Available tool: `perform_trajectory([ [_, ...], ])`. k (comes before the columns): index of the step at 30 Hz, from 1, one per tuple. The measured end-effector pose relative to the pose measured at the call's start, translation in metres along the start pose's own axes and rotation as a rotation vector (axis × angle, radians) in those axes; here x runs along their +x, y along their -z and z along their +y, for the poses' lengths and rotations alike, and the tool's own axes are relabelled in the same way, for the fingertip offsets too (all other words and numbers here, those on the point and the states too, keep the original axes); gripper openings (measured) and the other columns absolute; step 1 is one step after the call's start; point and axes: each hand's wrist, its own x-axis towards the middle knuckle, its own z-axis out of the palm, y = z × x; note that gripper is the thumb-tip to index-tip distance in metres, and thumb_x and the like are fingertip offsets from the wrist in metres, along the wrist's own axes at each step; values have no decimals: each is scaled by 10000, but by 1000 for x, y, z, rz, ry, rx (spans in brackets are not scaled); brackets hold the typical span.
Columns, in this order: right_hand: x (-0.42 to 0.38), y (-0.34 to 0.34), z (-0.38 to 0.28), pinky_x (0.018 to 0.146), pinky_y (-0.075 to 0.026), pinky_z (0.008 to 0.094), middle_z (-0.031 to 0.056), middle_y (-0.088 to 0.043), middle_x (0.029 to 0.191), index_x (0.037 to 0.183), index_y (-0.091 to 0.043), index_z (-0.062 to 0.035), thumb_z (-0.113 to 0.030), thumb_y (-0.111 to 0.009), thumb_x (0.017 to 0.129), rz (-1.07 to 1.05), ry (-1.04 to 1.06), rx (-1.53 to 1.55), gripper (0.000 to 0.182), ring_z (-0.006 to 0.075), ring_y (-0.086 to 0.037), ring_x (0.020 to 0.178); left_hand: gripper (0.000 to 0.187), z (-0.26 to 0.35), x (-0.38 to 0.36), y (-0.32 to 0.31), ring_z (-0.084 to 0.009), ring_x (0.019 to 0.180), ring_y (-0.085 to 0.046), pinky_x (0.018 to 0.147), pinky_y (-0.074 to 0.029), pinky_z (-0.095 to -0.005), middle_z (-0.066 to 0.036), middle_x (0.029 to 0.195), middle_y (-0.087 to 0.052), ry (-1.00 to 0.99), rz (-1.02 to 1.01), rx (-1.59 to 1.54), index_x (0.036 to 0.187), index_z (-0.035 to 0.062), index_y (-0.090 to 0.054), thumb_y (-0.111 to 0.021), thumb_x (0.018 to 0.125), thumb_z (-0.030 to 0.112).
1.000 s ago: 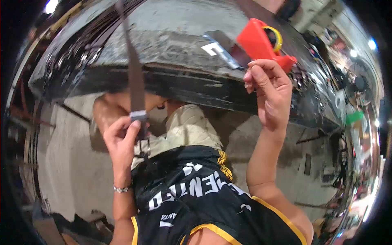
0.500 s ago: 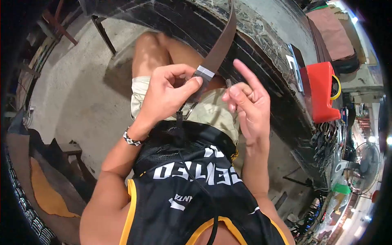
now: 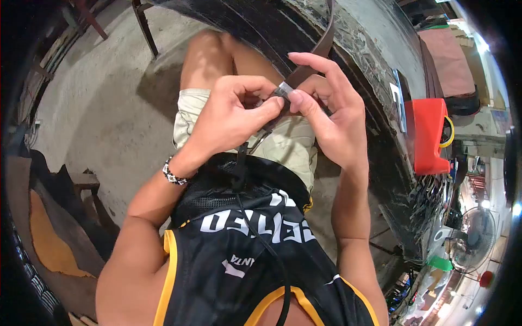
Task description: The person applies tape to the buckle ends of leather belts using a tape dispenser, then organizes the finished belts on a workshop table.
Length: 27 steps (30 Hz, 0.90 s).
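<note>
A brown leather belt (image 3: 324,44) runs from the workbench down to my lap, with a silver metal piece (image 3: 285,87) across it near the lower end. My left hand (image 3: 234,111) is closed, pinching the belt just below that piece between thumb and curled fingers. On the other side, my right hand (image 3: 338,117) grips the belt at the silver piece, thumb pressed on its edge and the other fingers partly behind the strap. Its index finger sticks out over the leather. The belt's lower end is mostly hidden by my hands.
A dark, scuffed workbench (image 3: 380,117) stands ahead and to the right. On it are a red plastic container (image 3: 428,136), a roll of yellow tape (image 3: 447,132) and stacked leather pieces (image 3: 446,62). A fan (image 3: 472,239) is at far right; brown hides (image 3: 51,233) lie at left.
My right hand has moved left and up from beside the belt and taken hold of it at the silver piece. My left hand, still pinching the belt, has shifted slightly right.
</note>
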Motion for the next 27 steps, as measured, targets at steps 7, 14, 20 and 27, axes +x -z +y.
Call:
perform_trajectory([
  [7, 3, 0, -2, 570, -419, 249, 54, -635, 706, 1299, -567, -79, 7, -636, 889, -23, 0, -57, 425, 94, -545, 600, 154, -6, 0, -3, -12, 656, -511, 552, -409, -205, 39, 722, -619, -66, 45, 19, 890, -33, -698, -669, 904, 118],
  [14, 3, -8, -10, 558, -441, 298, 91, -601, 685, 1276, -564, -55, -1, -639, 879, 16, -40, -160, 407, 157, -555, 558, 123, 2, -3, -4, -6, 673, -535, 574, -411, -187, 47, 764, -638, -71, 51, 151, 947, -16, -707, -680, 910, 98],
  [20, 6, -8, -16, 576, -477, 366, 138, -621, 698, 1266, -555, -53, -54, -653, 878, 23, -34, -331, 400, 282, -627, 591, 124, 2, -4, -5, -5, 661, -534, 559, -403, -187, 50, 750, -637, -57, 70, 184, 949, -19, -710, -682, 902, 93],
  [27, 1, -10, -17, 575, -484, 389, 142, -625, 679, 1291, -535, -59, -98, -675, 884, 85, -12, -479, 432, 304, -656, 615, 119, 4, -4, -4, -18, 687, -569, 595, -438, -183, 34, 767, -658, -31, 94, 13, 938, -28, -713, -690, 899, 82],
])
